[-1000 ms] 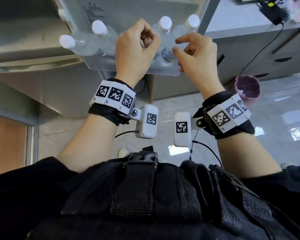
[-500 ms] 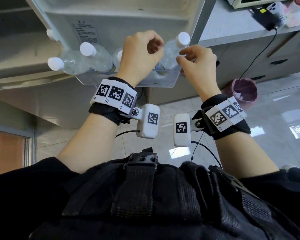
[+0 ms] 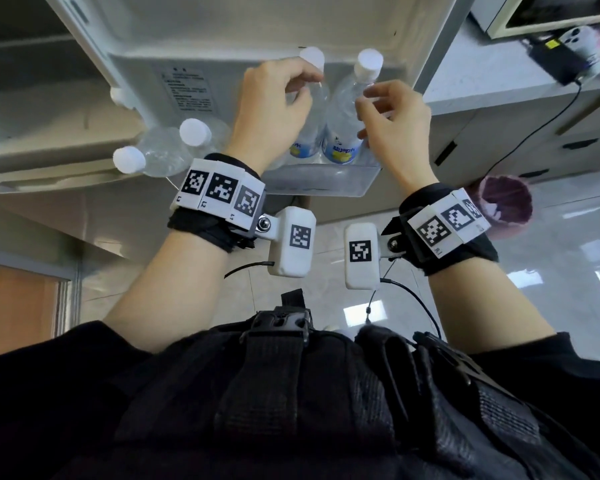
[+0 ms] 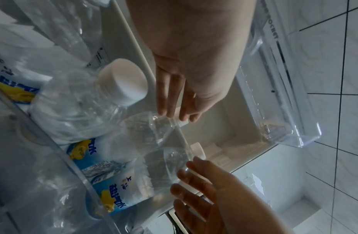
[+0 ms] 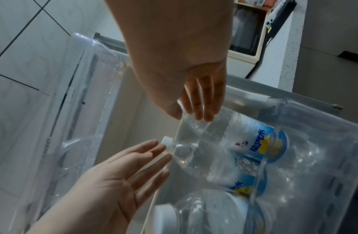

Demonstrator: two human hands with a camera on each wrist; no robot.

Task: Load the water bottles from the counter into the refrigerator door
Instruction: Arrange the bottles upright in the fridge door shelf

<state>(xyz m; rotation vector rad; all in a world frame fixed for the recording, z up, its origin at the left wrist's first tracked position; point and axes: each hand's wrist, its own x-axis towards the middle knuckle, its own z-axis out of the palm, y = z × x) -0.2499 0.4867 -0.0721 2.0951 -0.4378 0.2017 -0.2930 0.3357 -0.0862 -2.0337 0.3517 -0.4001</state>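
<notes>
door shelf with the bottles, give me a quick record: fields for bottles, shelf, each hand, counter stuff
bottles: four white-capped water bottles showing in the door shelf, blue and yellow labels
shelf: clear plastic door shelf, bottles leaning inside it
left hand: left hand by the second bottle from the right, fingers relaxed, no grip
right hand: right hand beside the rightmost bottle, fingers loose, no grip
counter: black device with cable
floor: purple-lined bin

Both hands drawn back off the two right-hand bottles (image 3: 343,112); left hand (image 3: 271,109) and right hand (image 3: 392,123) fingers now loosened, bottles upright.
</notes>
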